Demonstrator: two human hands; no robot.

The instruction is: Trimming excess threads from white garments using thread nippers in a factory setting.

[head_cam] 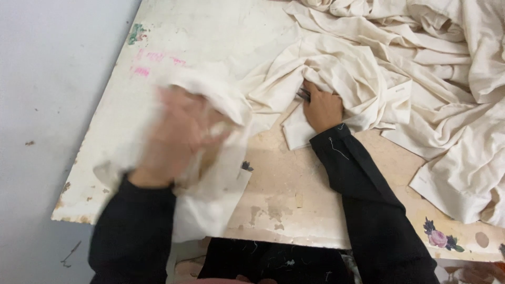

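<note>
1. The left hand [176,137] is blurred, lifted over the near left part of the bench [294,184]. It is bunched up in a piece of cream cloth [210,179] that drapes round and under it; the fingers look curled into the fabric, but the blur hides how tightly they close.
2. The right hand [322,108] lies further in, palm down, fingers closed on a fold of the big heap of cream fabric [421,68] — the fingertips are buried in the folds.
3. That heap spreads over the far right of the bench, creased and piled, with a flat corner of it sticking out just beside the right wrist.
4. Both arms wear black sleeves [363,179]; loose threads cling to the right one.
5. The bench top is worn and pale — chipped at the near edge, with pink and green marks [139,37] near the far left and a flower sticker [439,236] at the near right.
6. A grey floor [42,131] lies to the left.
</note>
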